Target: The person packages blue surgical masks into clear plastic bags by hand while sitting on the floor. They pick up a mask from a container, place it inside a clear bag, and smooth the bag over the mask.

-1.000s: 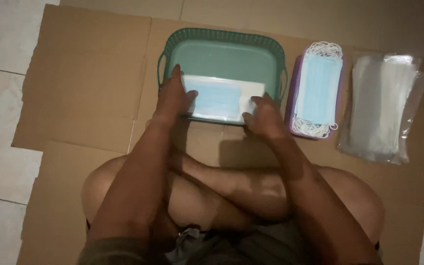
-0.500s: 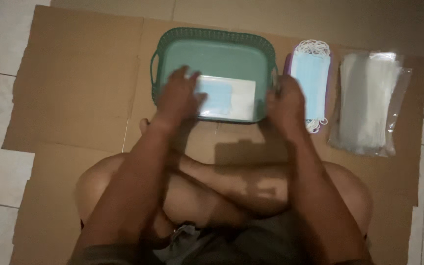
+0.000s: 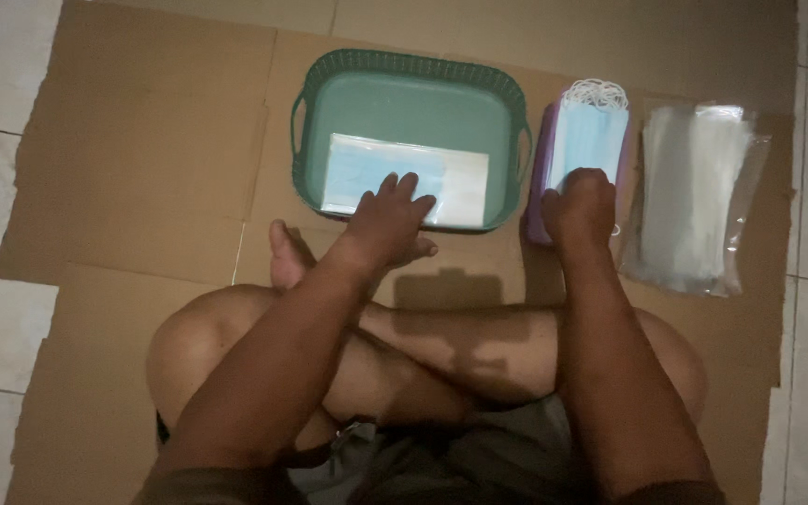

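On flattened brown cardboard (image 3: 142,150) over the tiled floor: both hands at work with masks.
Left hand (image 3: 387,217) lies flat, fingers spread, on a clear-wrapped blue mask packet (image 3: 404,176) at the near wall of the green plastic basket (image 3: 410,79). Right hand (image 3: 580,208), fingers curled, grips the near end of a blue mask stack (image 3: 589,131) in a purple tray (image 3: 542,168). Clear empty sleeves (image 3: 694,201) lie by the cardboard's right edge.

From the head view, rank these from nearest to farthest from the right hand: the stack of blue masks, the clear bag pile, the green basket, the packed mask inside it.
1. Stack of blue masks: under the right hand.
2. Clear bag pile: just to its right.
3. Green basket: to its left, rim close by; too close to call against the bags.
4. Packed mask: farther left, under the left hand.
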